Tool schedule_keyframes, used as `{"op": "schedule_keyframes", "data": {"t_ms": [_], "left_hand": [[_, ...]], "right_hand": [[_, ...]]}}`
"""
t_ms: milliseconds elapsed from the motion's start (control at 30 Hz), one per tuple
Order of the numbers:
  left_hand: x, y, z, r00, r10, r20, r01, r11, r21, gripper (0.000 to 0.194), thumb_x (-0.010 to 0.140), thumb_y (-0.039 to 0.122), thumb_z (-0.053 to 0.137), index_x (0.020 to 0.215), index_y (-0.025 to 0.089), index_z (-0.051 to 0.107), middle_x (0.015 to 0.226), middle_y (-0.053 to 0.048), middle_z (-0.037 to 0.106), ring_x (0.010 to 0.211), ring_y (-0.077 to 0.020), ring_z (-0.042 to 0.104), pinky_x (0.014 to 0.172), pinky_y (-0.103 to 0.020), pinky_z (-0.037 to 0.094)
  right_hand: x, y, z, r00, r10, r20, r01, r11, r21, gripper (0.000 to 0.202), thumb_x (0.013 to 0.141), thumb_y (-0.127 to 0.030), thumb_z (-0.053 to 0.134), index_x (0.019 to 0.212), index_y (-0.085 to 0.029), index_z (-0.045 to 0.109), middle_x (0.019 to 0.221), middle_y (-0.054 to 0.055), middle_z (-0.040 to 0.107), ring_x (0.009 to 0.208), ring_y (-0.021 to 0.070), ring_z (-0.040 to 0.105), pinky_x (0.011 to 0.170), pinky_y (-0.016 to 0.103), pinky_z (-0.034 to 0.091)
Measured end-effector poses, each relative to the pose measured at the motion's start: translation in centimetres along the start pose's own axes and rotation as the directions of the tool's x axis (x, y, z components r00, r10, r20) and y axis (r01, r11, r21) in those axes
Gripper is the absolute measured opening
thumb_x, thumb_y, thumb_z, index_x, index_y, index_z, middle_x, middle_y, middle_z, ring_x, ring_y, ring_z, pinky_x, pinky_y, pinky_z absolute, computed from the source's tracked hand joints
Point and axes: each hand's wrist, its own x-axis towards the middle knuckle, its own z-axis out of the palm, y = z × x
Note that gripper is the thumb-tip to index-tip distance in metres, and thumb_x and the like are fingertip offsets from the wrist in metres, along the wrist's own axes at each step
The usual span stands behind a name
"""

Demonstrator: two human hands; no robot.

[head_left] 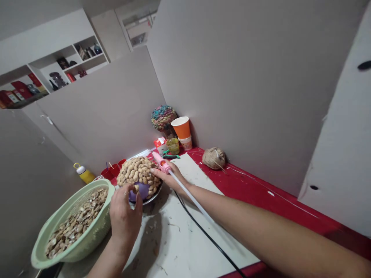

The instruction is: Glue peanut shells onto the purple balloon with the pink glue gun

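A round form covered in peanut shells [136, 168] rests in a metal bowl [152, 199], with a bare patch of purple balloon [142, 191] showing at its lower front. My left hand [125, 212] is in front of that patch, thumb and fingers pinched on what looks like a peanut shell [136, 188]. On the right, my right hand [174, 177] grips a pink hot glue gun [161, 162], and its fingertips touch the side of the shell-covered form. A long white glue stick [191, 199] runs back from the gun along my forearm.
A green colander [108, 199] full of shells stands at left. Behind are a yellow bottle [85, 174], red cups [114, 170], an orange paper cup [181, 128] and a colourful shell tree [164, 117]. A twine ball [213, 158] lies right; a black cord [203, 229] crosses the white board [185, 247].
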Motion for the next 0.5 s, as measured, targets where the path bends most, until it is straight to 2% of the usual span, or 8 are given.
{"op": "schedule_keyframes", "data": {"t_ms": [67,133,500], "left_hand": [[0.22,-0.16,0.32,0.989,0.146,-0.007,-0.143,0.976,0.162,0.022,0.082,0.014,0.064,0.103,0.019,0.061,0.089,-0.006,0.068,0.081,-0.0247,0.062,0.080,-0.036,0.046],[0.40,-0.17,0.53,0.976,0.219,0.018,-0.216,0.939,0.267,0.021,0.084,0.014,0.062,0.105,0.017,0.058,0.089,-0.007,0.068,0.081,-0.0242,0.062,0.079,-0.035,0.047],[0.75,-0.13,0.19,0.965,0.252,0.065,-0.257,0.885,0.388,0.017,0.084,0.015,0.061,0.101,0.016,0.057,0.085,-0.008,0.067,0.077,-0.0244,0.061,0.075,-0.035,0.045]], "right_hand": [[-0.02,-0.09,0.01,1.000,-0.010,-0.003,0.010,1.000,-0.007,0.033,0.072,-0.047,0.072,0.080,-0.020,0.056,0.083,0.002,0.061,0.079,0.0200,0.055,0.073,0.033,0.047],[-0.07,-0.20,0.00,1.000,-0.020,-0.001,0.020,1.000,-0.018,0.032,0.072,-0.047,0.071,0.078,-0.020,0.055,0.081,0.001,0.060,0.077,0.0196,0.055,0.072,0.033,0.047],[0.11,-0.66,-0.15,0.999,-0.035,0.016,0.036,0.997,-0.075,0.032,0.074,-0.047,0.069,0.085,-0.019,0.057,0.084,0.003,0.061,0.080,0.0206,0.057,0.078,0.035,0.047]]}}
